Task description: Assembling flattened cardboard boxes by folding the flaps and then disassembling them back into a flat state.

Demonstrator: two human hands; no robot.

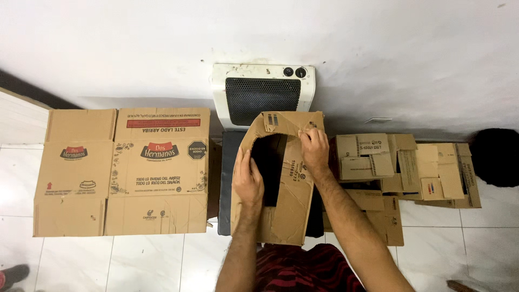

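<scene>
A brown cardboard box stands partly unfolded in the middle, its dark opening facing up and left. My left hand grips the box's left flap at the edge of the opening. Gripping the upper right flap near the top corner is my right hand. The box rests over a dark mat in front of me.
A large flattened printed cardboard box lies on the tiled floor at left. Several flattened smaller boxes are piled at right. A white wall heater stands against the wall behind. A black round object sits far right.
</scene>
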